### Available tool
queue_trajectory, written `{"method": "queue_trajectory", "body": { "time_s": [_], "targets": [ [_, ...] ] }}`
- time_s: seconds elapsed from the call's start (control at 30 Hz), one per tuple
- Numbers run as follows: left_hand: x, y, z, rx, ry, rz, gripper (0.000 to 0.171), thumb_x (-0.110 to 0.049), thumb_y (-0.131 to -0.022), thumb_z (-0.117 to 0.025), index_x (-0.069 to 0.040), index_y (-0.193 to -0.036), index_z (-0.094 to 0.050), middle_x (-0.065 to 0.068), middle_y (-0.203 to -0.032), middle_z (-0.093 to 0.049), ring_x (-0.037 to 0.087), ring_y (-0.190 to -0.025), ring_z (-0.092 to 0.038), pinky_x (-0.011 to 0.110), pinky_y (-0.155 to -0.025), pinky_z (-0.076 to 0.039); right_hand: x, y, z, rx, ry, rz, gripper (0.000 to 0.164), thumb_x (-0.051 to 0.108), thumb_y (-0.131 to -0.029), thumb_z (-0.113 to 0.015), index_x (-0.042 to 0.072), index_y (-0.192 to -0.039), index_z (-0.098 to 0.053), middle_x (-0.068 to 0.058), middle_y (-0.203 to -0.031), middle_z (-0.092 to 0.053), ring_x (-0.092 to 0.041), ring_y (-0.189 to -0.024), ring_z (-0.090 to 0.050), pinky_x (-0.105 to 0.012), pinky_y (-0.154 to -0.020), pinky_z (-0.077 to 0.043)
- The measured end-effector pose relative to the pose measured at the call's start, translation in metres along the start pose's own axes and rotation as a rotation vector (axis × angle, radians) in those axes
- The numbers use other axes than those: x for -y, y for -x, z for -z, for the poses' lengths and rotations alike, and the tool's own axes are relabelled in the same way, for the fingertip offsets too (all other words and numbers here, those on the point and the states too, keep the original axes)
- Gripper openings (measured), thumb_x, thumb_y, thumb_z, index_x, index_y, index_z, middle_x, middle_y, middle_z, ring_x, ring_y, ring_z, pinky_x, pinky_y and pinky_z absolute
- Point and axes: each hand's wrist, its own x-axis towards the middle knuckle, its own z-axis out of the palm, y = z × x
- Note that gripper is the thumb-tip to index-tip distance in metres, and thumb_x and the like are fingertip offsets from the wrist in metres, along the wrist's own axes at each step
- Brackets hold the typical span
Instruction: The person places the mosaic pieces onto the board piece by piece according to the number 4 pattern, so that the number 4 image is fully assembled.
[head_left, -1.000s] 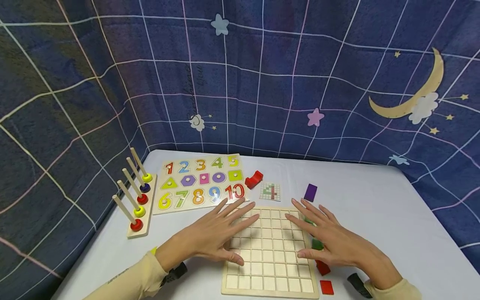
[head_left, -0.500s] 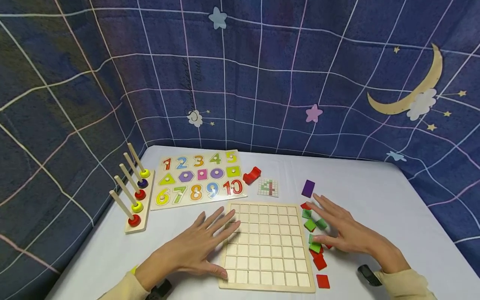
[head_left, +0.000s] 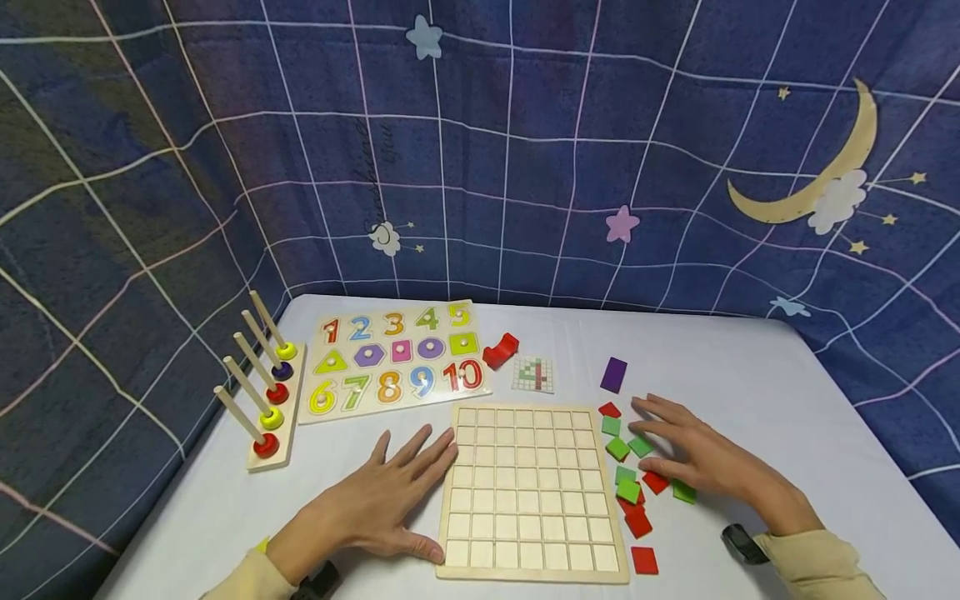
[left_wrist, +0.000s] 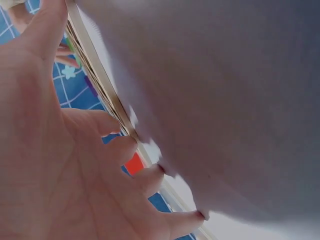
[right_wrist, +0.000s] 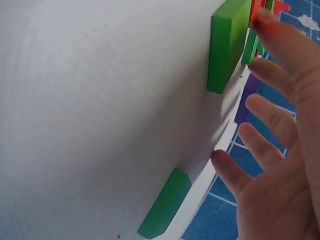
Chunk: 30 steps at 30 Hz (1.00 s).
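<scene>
Low centre in the head view, the left hand (head_left: 382, 500) lies with straight, spread fingers along the left edge of the grid board (head_left: 531, 479); whether it touches is unclear. Right of centre, the right hand (head_left: 701, 454) is loosely spread, gripping nothing. Its thumb comes just beside 1 red tile (head_left: 656, 482), contact uncertain, with 1 green tile (head_left: 683, 492) just below the palm. The red and green tiles form a strip running up and down the frame along the board's right edge, between board and right hand, so the right is nearer; the left has the whole board between. Farther up lie 1 purple tile (head_left: 613, 375) and a pattern card (head_left: 533, 375).
</scene>
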Motion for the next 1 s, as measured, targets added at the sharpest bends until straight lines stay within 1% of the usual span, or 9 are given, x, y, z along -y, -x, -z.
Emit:
{"method": "queue_trajectory", "body": {
  "time_s": [0.07,0.17,0.27,0.33,0.47,0.6,0.67,0.87,1.0],
  "targets": [
    [0.000,-0.001,0.001,0.004,-0.028,-0.003,0.125,-0.092,-0.081,-0.060,-0.012,-0.171,-0.025,0.006,-0.182,-0.020,0.042,-0.165,-0.025,0.084,-0.118,-0.027,0.000,0.000,0.002,-0.007,0.002,0.000,0.044,0.038,-0.095,-0.081,0.019,-0.134,-0.075,-0.013,-0.159,-0.057,-0.041,-0.148,-0.042,-0.064,-0.117,-0.044],
    [-0.001,-0.003,0.004,0.010,-0.061,-0.011,0.125,-0.092,-0.081,-0.061,-0.010,-0.170,-0.028,0.007,-0.181,-0.021,0.042,-0.165,-0.027,0.084,-0.117,-0.030,0.000,-0.001,0.003,-0.044,0.021,0.031,0.039,0.032,-0.094,-0.084,0.019,-0.130,-0.078,-0.009,-0.151,-0.065,-0.036,-0.142,-0.050,-0.047,-0.118,-0.050],
    [-0.002,-0.004,0.007,0.017,-0.069,-0.014,0.126,-0.092,-0.080,-0.062,-0.010,-0.170,-0.028,0.008,-0.181,-0.022,0.043,-0.165,-0.027,0.084,-0.117,-0.031,-0.001,-0.002,0.004,-0.088,0.019,0.073,0.040,0.021,-0.090,-0.087,0.016,-0.129,-0.079,-0.003,-0.137,-0.075,-0.025,-0.128,-0.063,-0.029,-0.108,-0.056],
    [-0.003,-0.004,0.008,0.026,-0.069,-0.011,0.127,-0.092,-0.080,-0.063,-0.009,-0.170,-0.028,0.008,-0.181,-0.022,0.043,-0.165,-0.027,0.084,-0.116,-0.031,-0.001,-0.003,0.004,-0.106,-0.008,0.099,0.040,0.014,-0.087,-0.089,0.014,-0.126,-0.080,0.001,-0.125,-0.079,-0.017,-0.114,-0.069,-0.030,-0.098,-0.062],
    [-0.005,-0.004,0.009,0.047,-0.064,0.006,0.128,-0.092,-0.079,-0.064,-0.010,-0.171,-0.027,0.007,-0.181,-0.020,0.042,-0.166,-0.025,0.083,-0.118,-0.029,-0.001,-0.007,0.002,-0.135,-0.044,0.166,0.033,0.004,-0.082,-0.090,0.011,-0.114,-0.082,0.002,-0.109,-0.080,-0.012,-0.100,-0.070,-0.017,-0.090,-0.060],
    [-0.005,-0.003,0.008,0.056,-0.062,0.021,0.129,-0.092,-0.078,-0.064,-0.011,-0.171,-0.026,0.006,-0.182,-0.019,0.041,-0.166,-0.024,0.083,-0.118,-0.028,-0.002,-0.012,-0.002,-0.182,-0.022,0.252,0.031,-0.002,-0.078,-0.091,0.012,-0.105,-0.082,0.001,-0.105,-0.075,-0.013,-0.095,-0.067,-0.003,-0.090,-0.050],
    [-0.005,-0.003,0.007,0.058,-0.058,0.027,0.129,-0.092,-0.078,-0.064,-0.011,-0.171,-0.026,0.006,-0.182,-0.019,0.040,-0.166,-0.023,0.083,-0.119,-0.028,-0.001,-0.014,-0.003,-0.190,-0.009,0.265,0.031,-0.003,-0.078,-0.091,0.014,-0.102,-0.081,0.002,-0.103,-0.073,-0.012,-0.093,-0.065,-0.005,-0.088,-0.051],
    [-0.005,-0.003,0.006,0.075,-0.044,0.045,0.129,-0.092,-0.078,-0.064,-0.013,-0.171,-0.024,0.005,-0.182,-0.017,0.039,-0.167,-0.021,0.082,-0.121,-0.025,0.003,-0.018,-0.002,-0.163,0.015,0.217,0.026,0.000,-0.081,-0.089,0.015,-0.099,-0.080,0.004,-0.102,-0.071,-0.010,-0.089,-0.064,-0.028,-0.077,-0.063],
    [-0.006,-0.004,0.006,0.089,-0.043,0.055,0.129,-0.092,-0.078,-0.064,-0.014,-0.172,-0.022,0.004,-0.183,-0.016,0.039,-0.168,-0.019,0.081,-0.122,-0.024,0.006,-0.020,0.001,-0.166,0.022,0.188,0.025,0.001,-0.081,-0.089,0.016,-0.099,-0.080,0.005,-0.102,-0.071,-0.010,-0.089,-0.064,-0.029,-0.078,-0.064]
  ]
}}
